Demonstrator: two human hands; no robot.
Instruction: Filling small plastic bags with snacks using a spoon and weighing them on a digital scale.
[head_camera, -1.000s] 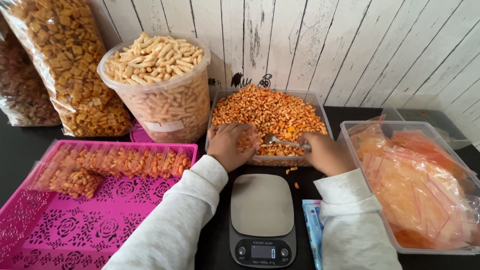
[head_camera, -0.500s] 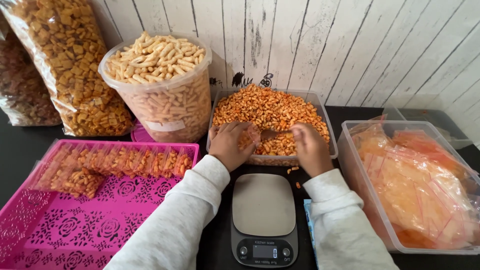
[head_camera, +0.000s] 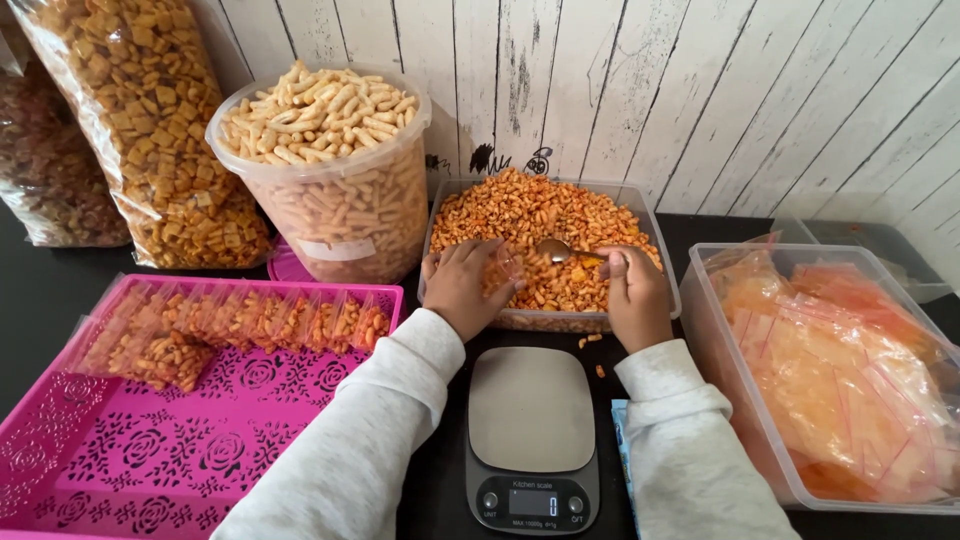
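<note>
White plank wall behind, black table (head_camera: 60, 290) in front of us. Big pink tray (head_camera: 150, 460) at left w/ a row of filled snack packets; clear bin of empty bags (head_camera: 720, 330) at right; clear tub (head_camera: 650, 250) of orange snacks center, scale (head_camera: 530, 410) just below it. Our left hand (head_camera: 462, 285) grips a small clear bag (head_camera: 505, 268) over the tub. Our right hand (head_camera: 632, 290) is clenched on a spoon (head_camera: 560, 252), bowl just beside the bag mouth.

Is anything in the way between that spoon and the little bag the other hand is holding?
Nothing visible. The spoon in the right hand sits just beside the small clear bag held by the left hand, both over the orange snacks.
</note>
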